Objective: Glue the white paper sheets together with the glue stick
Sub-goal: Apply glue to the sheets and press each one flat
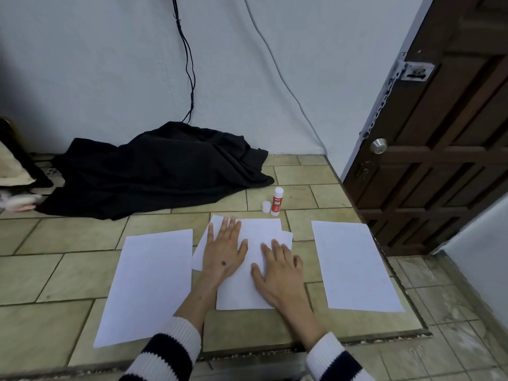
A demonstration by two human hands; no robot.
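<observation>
White paper lies under both of your hands. Your left hand (224,250) rests flat, fingers straight and slightly spread, on the upper left of the top sheet (257,235); it grips nothing. Your right hand (277,273) lies flat too, fingers extended, pressing the sheet's right half; nothing is held. Both striped sleeves (170,350) show at the lower edge.

The top sheet sits over a second sheet (199,255), which is turned at a slight angle so its corners stick out at upper left and at right.

A separate sheet (148,284) lies just left of the stack; another sheet (353,265) lies to the right, apart from it.

Beyond the stack, the glue stick (276,202) stands upright, uncapped, with its cap (266,207) just beside it on the left. All rest on a tiled surface (63,270).

Further back, a black cloth (159,169) is heaped against the wall. A dark wooden door (439,149) stands at right.
</observation>
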